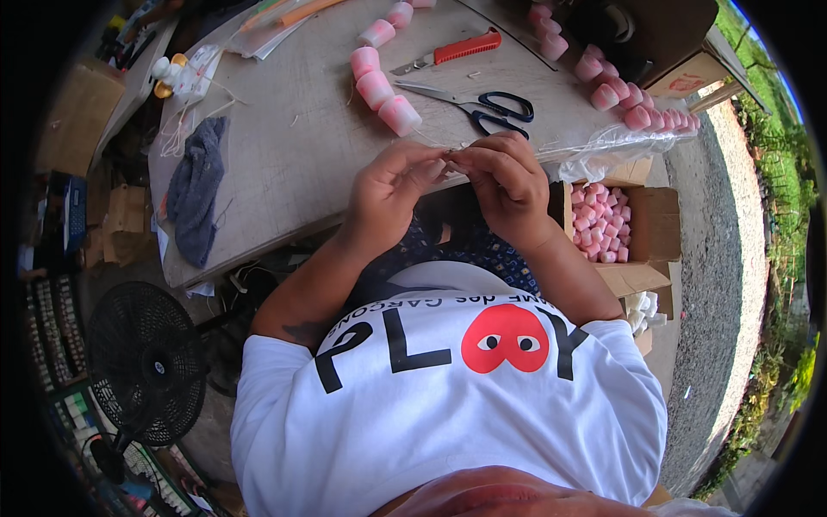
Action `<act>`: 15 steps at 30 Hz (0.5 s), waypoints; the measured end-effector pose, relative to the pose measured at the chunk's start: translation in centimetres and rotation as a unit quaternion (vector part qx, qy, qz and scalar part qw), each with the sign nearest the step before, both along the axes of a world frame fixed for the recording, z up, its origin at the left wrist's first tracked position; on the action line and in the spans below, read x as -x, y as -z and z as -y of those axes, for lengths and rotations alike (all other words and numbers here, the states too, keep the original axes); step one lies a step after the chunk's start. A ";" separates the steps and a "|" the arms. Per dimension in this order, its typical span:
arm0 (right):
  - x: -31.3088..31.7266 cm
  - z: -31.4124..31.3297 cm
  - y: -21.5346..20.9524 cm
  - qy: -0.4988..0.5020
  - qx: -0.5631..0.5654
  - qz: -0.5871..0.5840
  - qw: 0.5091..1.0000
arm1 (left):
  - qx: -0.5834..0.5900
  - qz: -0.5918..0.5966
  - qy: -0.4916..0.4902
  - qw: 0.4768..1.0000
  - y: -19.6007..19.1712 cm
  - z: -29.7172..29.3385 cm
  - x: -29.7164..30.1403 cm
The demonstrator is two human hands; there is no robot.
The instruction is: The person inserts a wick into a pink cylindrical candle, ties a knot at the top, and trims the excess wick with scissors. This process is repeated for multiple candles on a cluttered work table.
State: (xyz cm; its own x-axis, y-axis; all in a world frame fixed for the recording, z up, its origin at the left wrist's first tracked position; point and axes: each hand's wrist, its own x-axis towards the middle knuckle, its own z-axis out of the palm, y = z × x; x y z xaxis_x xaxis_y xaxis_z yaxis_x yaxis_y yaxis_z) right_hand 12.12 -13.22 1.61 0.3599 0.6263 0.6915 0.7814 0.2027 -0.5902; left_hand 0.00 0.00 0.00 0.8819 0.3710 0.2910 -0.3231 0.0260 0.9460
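My left hand (392, 189) and my right hand (510, 185) meet at the table's near edge, fingertips pinched together. A thin pale string (431, 139) leads from the nearest piece of a row of pink-and-white foam-like cylinders (374, 89) into the fingertips. Anything else small between them is hidden by the fingers. Just beyond my right hand lie scissors (469, 105) with dark blue handles, blades parted slightly. A red utility knife (457, 52) with its blade showing lies farther back.
A grey cloth (196, 189) hangs over the left edge of the table (284, 146). More pink cylinders (633, 95) lie in strands at the right by clear plastic (603, 151). An open cardboard box (655, 220) of pink pieces stands below. A black fan (148, 362) is at left.
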 end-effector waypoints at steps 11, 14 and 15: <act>0.4 -1.3 0.2 0.060 -0.080 0.138 0.985 | -0.008 0.023 -0.075 0.997 0.0 1.0 -0.1; 0.4 -1.6 0.3 0.055 -0.091 0.158 0.982 | 0.002 0.011 -0.086 0.996 0.2 0.8 0.0; 0.5 -1.7 0.3 0.055 -0.093 0.166 0.980 | -0.005 0.020 -0.089 0.996 0.2 0.8 -0.1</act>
State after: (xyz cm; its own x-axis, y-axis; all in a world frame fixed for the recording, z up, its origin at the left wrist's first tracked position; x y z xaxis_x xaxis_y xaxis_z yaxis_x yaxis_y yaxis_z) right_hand 11.65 -11.53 1.31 0.1529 0.4477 0.8810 0.9474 0.1874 -0.2596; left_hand 0.06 -0.84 -0.17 0.7894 0.5179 0.3297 -0.3598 -0.0449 0.9319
